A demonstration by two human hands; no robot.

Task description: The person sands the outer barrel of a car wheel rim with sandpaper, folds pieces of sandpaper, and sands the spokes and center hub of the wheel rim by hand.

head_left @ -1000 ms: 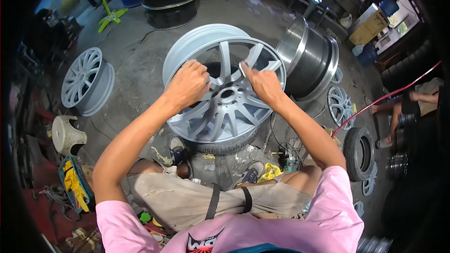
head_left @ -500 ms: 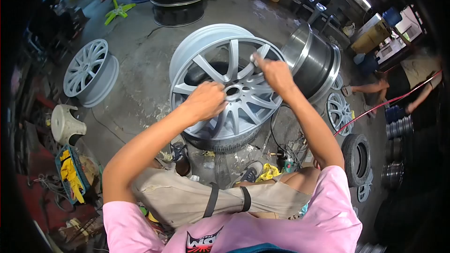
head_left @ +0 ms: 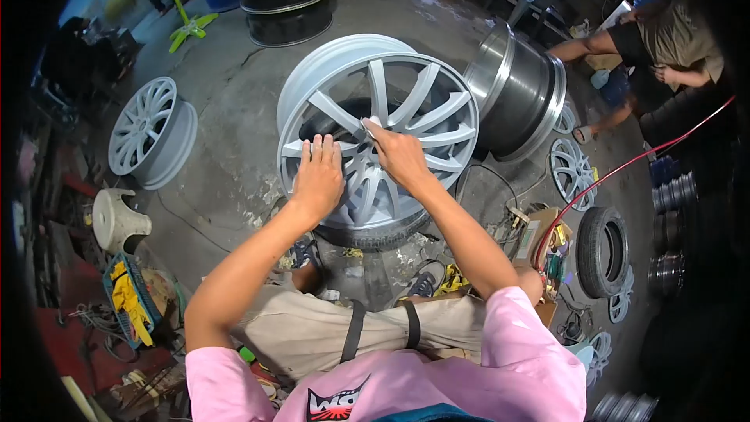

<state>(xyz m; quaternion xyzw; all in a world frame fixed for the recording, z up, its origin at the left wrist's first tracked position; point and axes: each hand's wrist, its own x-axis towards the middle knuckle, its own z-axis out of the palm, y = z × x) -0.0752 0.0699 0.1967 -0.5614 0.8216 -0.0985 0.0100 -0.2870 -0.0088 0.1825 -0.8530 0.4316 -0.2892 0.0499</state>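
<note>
A large silver-grey alloy wheel rim [head_left: 444, 119] with several spokes lies tilted in front of me, resting on a black tyre [head_left: 376, 236]. My left hand [head_left: 319, 177] lies on the rim's left spokes, fingers stretched out and holding nothing. Close to the hub, my right hand [head_left: 400, 158] is closed, its fingertips pressed at the base of the spokes. A small pale grey piece shows at those fingertips, too small to name. The centre hole is mostly hidden by the right hand.
Another silver rim [head_left: 168, 137] stands left, above a white stool [head_left: 121, 215]. A polished dark rim [head_left: 519, 98] sits right, near a loose tyre [head_left: 601, 252]. A red hose [head_left: 601, 180] crosses the right side. A person [head_left: 680, 39] sits upper right. Stacked black rims [head_left: 285, 4] stand behind.
My right hand has come down and left from the upper right spokes to the hub. My left hand has shifted left and flattened, its fingers now straight. The view has turned slightly.
</note>
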